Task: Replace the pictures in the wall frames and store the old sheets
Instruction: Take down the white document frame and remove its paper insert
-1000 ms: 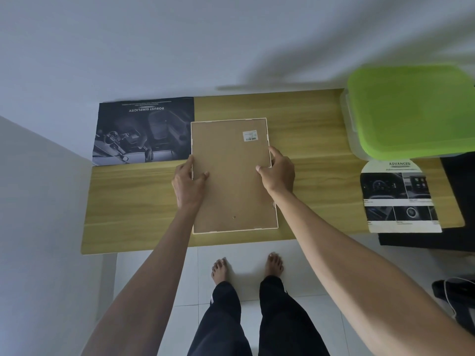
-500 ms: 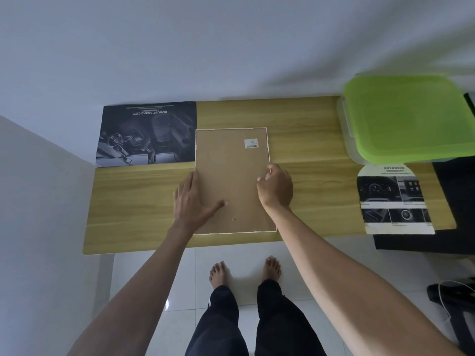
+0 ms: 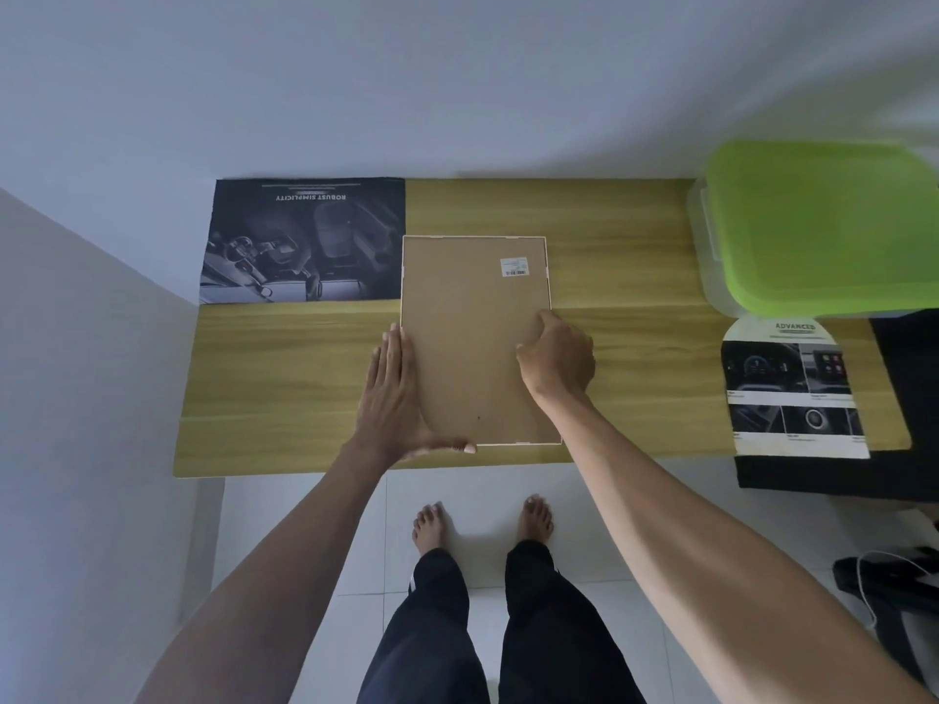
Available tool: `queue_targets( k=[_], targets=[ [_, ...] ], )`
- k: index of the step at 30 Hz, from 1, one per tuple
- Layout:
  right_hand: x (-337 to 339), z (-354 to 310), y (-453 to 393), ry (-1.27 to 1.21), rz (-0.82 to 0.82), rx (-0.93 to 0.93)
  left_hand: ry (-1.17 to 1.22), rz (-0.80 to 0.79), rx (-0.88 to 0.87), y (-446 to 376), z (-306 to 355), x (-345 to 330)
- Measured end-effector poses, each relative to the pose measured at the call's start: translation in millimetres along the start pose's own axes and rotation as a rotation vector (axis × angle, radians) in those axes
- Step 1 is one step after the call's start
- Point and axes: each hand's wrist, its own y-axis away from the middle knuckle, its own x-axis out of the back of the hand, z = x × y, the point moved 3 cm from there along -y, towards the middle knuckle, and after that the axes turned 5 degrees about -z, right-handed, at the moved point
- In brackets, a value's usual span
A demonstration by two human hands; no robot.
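Observation:
A white picture frame [image 3: 472, 317] lies face down on the wooden table [image 3: 625, 348], its brown backing board up, a small barcode label near its far right corner. My left hand [image 3: 396, 398] lies flat with straight fingers along the frame's left edge, thumb spread under the near left corner. My right hand [image 3: 556, 355] has its fingers curled at the frame's right edge, fingertips on the backing. A dark car-interior sheet [image 3: 305, 241] lies at the table's far left. A white sheet with car photos [image 3: 792, 393] lies at the right.
A clear storage box with a green lid [image 3: 823, 226] stands at the table's far right corner. A black surface [image 3: 909, 398] adjoins the table on the right. Walls close in behind and left. My bare feet stand on white tiles below the table edge.
My left hand slid off the backing board to the frame's left edge and near corner. My right hand stayed at the right edge, fingers curling in. The view shifted slightly.

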Motion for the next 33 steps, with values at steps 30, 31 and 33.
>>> queue_targets(
  k=[30, 31, 33],
  targets=[
    [19, 35, -16, -0.992, -0.249, 0.017, 0.401, 0.273, 0.095, -3, 9, 15],
    [26, 35, -16, -0.998, -0.246, 0.029, 0.416, 0.311, 0.082, -6, 13, 19],
    [40, 37, -19, -1.005, -0.232, 0.054, 0.481, 0.379, 0.034, -13, 24, 28]
  ],
)
